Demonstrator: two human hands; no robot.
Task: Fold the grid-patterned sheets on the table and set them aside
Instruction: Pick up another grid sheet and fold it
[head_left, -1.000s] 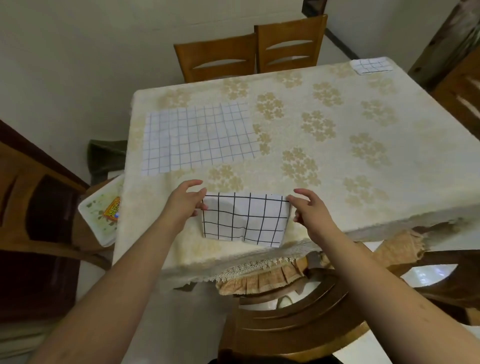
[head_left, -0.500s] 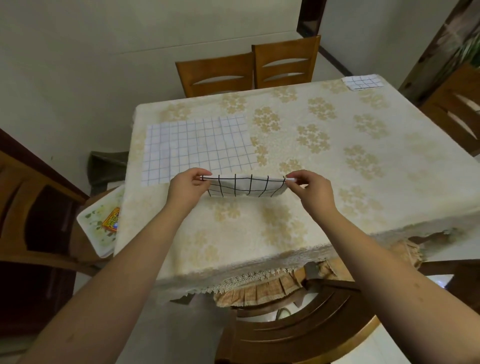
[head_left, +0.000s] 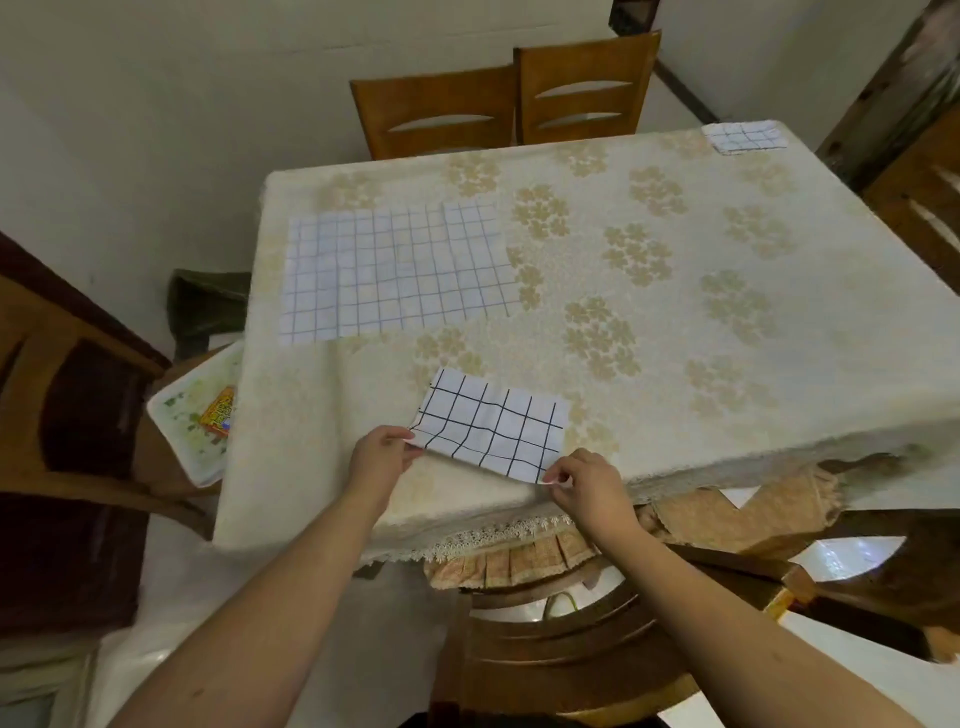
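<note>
White black-gridded sheet (head_left: 493, 426); white blue-gridded sheet (head_left: 395, 270); cream tablecloth (head_left: 675, 338) with tan flowers.

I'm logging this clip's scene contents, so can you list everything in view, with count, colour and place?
Black-grid sheet: one, white with black lines, folded, near table edge.
Blue-grid sheet: one, white with pale blue lines, flat, far-left of table.
Small folded grid sheet: one, white with blue lines, far-right corner.
Tablecloth: one, cream with tan flowers, covers table.
Wooden chairs: two, brown, beyond far edge; parts of others around.
Printed pad: one, white and green, on left chair.
Left hand: pinches black-grid sheet's near-left corner.
Right hand: pinches its near-right corner.
</note>
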